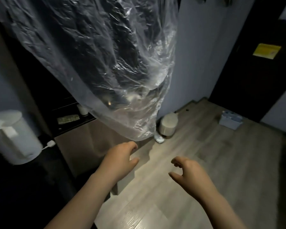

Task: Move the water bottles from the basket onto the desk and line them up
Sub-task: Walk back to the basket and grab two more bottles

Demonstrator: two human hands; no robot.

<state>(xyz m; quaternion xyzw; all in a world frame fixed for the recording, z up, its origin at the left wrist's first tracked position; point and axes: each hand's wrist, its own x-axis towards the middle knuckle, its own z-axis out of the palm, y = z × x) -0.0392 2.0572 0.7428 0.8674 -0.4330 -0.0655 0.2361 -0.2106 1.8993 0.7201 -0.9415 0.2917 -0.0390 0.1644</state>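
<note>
Two empty hands: left hand (pixel 120 156) and right hand (pixel 189 171) hover above the floor (pixel 213 154), fingers loosely curled, gripping nothing. Basket (pixel 230 121) sits well apart, far right, contents blurred.

Glossy crinkled plastic sheet (pixel 96 63) (clear); matt wood-grain floor (pixel 205 162).

The yellow notice (pixel 266 51) on the dark door is too blurred to read.

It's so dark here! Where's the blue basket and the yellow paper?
blue basket (pixel 229 123): head view, its front wall.
yellow paper (pixel 267 51): head view, its middle.
</note>
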